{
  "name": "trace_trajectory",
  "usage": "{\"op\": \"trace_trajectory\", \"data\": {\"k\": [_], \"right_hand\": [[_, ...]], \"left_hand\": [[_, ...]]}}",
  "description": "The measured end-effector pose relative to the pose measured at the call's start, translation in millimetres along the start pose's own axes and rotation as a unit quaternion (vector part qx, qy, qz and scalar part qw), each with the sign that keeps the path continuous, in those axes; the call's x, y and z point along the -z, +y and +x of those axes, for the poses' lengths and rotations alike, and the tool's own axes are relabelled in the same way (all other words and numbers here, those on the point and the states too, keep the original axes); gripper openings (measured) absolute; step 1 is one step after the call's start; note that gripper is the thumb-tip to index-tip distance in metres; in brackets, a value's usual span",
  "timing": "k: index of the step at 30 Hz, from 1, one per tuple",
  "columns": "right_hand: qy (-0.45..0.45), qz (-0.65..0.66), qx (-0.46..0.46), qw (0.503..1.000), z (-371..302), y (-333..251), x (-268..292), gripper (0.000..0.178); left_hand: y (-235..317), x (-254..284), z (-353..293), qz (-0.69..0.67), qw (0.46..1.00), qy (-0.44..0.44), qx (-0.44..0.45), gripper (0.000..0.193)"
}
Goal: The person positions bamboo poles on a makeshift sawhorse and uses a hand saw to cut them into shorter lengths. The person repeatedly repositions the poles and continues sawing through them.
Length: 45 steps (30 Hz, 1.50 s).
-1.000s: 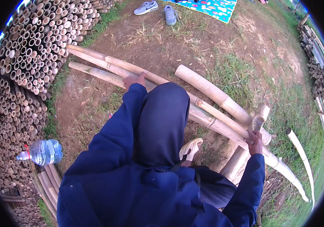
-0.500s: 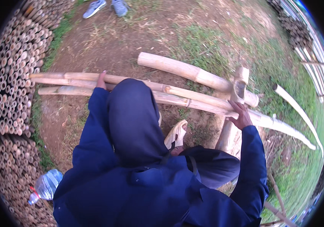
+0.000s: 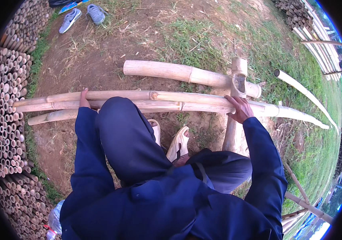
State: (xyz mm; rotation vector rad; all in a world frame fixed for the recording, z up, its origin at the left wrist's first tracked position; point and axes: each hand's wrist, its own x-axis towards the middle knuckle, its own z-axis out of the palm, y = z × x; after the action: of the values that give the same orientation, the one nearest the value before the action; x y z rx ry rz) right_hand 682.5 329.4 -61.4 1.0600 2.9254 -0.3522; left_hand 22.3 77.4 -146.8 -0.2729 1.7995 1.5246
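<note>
Long, pale bamboo poles lie side by side across my lap area, the far one point(image 3: 123, 95) resting against the near one point(image 3: 155, 105). My left hand point(image 3: 84, 99) is closed around them near their left end, only part of the fingers showing. Toward the right my right hand point(image 3: 241, 109) grips the poles with curled fingers over the top, beside a notched bamboo post point(image 3: 239, 66). My left knee hides part of the near side. Another bamboo end point(image 3: 53, 117) sticks out below them at the left.
A thick bamboo length point(image 3: 159, 70) lies beyond the poles, meeting the post. Stacked bamboo point(image 3: 5, 92) lines the left side. A curved pole point(image 3: 307, 92) lies on grass at right. Grey shoes point(image 3: 95, 14) stand far left; a plastic bottle point(image 3: 54, 220) is near left.
The view has shifted, so the shoes and the thick bamboo sit further left in it. Both hands stay on the poles. My left knee shows more upright and the second sandal has come into view.
</note>
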Motion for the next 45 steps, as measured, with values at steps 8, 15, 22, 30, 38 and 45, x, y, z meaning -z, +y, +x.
{"op": "trace_trajectory", "data": {"k": [8,15,22,30,38,45], "right_hand": [[0.025,0.063,0.014,0.998,72,-59,-13,0.090],[0.043,0.049,0.058,0.996,109,-112,-19,0.092],[0.095,0.071,0.105,0.987,95,-104,-16,0.078],[0.121,0.090,0.055,0.987,88,-108,-30,0.060],[0.129,-0.028,-0.024,0.991,77,-124,-46,0.087],[0.123,-0.060,-0.043,0.990,64,-123,-56,0.088]], "left_hand": [[85,16,67,0.035,0.989,0.098,-0.108,0.078],[109,57,96,-0.026,0.994,0.077,-0.079,0.078],[92,55,81,-0.010,0.991,0.095,-0.090,0.077],[85,62,106,-0.073,0.987,0.091,-0.114,0.079],[92,101,67,-0.111,0.993,0.037,0.031,0.112],[108,58,52,0.177,0.932,0.244,-0.201,0.126]]}}
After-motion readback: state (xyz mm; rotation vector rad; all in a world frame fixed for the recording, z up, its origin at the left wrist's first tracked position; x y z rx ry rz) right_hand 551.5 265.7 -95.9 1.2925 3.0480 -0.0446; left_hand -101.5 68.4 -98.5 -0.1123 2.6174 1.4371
